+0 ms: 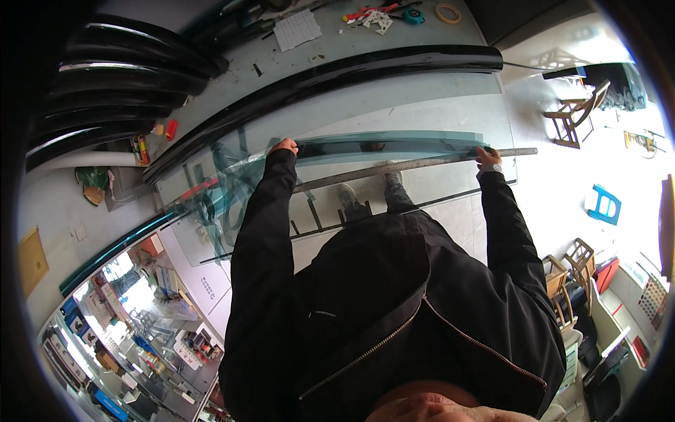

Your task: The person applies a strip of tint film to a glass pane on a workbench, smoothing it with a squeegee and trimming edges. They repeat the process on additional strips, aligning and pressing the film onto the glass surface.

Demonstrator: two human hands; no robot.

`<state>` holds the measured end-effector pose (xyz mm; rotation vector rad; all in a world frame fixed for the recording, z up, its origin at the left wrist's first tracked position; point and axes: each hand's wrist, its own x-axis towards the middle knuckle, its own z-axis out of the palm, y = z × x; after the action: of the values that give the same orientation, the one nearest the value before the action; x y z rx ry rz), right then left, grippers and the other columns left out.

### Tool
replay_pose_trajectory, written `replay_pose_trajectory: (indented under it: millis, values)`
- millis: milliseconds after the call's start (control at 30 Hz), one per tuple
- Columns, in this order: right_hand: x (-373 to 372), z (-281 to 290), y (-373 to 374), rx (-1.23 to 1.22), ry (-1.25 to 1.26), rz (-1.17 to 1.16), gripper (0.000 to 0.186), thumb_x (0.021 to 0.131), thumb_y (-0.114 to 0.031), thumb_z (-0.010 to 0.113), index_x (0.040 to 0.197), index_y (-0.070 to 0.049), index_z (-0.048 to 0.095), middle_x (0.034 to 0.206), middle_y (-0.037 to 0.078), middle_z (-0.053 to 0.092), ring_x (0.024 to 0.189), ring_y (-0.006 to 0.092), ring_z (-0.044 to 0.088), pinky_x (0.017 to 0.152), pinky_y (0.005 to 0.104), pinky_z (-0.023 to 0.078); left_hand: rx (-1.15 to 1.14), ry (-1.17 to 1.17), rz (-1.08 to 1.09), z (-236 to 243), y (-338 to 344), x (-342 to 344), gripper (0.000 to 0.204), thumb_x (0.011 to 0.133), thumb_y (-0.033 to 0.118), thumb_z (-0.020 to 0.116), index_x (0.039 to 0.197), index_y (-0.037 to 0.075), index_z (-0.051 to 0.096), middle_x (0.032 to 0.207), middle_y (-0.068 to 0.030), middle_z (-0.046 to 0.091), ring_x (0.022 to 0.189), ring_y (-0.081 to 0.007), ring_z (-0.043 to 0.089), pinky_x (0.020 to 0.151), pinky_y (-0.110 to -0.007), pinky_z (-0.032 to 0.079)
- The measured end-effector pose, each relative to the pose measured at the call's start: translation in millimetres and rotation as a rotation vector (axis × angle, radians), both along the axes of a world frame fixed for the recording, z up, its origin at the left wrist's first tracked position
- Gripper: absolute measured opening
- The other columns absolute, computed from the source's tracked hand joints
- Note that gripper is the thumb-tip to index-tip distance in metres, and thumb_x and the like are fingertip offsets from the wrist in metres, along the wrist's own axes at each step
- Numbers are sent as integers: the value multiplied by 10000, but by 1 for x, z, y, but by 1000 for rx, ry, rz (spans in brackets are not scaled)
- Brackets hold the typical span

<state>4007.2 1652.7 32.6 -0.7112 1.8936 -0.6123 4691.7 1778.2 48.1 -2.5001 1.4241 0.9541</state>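
A strip of tinted see-through film [394, 141] lies lengthwise across a glass tabletop [457, 105]. At its left end my left hand [285, 145] is closed, its fingers pinching the film's edge. The film's right end is at my right hand [487, 159], whose fingers are closed on the corner. A long metal ruler [394, 167] runs slantwise along the near side of the film and passes beneath or beside my right hand; I cannot tell whether that hand touches it. Beyond the film lies a long shiny black roll of film [351, 67].
Crumpled film offcuts [218, 183] heap left of my left hand. More black rolls [126, 63] are stacked at the far left. A white gridded sheet [297, 30], a teal tape measure [413, 16] and a tape ring [448, 13] lie at the back. Right stand a wooden chair [573, 116] and blue stool [605, 205].
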Motion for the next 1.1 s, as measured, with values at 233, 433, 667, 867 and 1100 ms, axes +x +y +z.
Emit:
replay_pose_trajectory:
  millis: [233, 433, 667, 867, 1100]
  values:
    - [-71, -39, 0, -68, 647, 156, 760, 687, -429, 818, 1265, -7, 562, 1163, 195, 646, 1081, 294, 614, 959, 376, 462, -200, -239, 9, 26, 13, -8, 264, 793, 345, 718, 953, 138, 677, 986, -105, 684, 1012, -308, 604, 891, -418, 480]
    - [-60, 8, 20, -36, 707, 220, 545, 795, -245, 688, 1250, 25, 557, 1174, 217, 631, 1066, 323, 613, 945, 399, 463, -46, -417, 202, 60, 61, 24, 275, 804, 366, 696, 1004, 179, 683, 1095, -114, 635, 1082, -313, 552, 944, -418, 444]
    - [-45, 8, 30, -2, 609, 240, 481, 819, -213, 660, 1249, -18, 568, 1156, 213, 645, 1054, 314, 627, 931, 381, 477, -49, -571, 538, 44, 143, 39, 432, 786, 448, 685, 1186, 301, 617, 1475, -72, 331, 1347, -326, 297, 1016, -468, 382]
    - [-33, -12, 27, -96, 534, 275, 448, 817, -202, 635, 1217, -3, 599, 1206, 194, 634, 1133, 303, 598, 992, 362, 447, -212, -377, 439, 0, 156, 80, 442, 850, 393, 636, 1162, 81, 610, 1230, -157, 577, 1186, -336, 503, 1024, -446, 386]
    - [42, 5, 18, -108, -38, 286, 285, 853, -159, 630, 1111, -39, 626, 1085, 116, 682, 975, 212, 652, 794, 344, 511, -980, 200, 680, 46, 133, 68, 274, 845, 232, 712, 1049, 63, 640, 973, -80, 664, 868, -211, 650, 740, -334, 532]
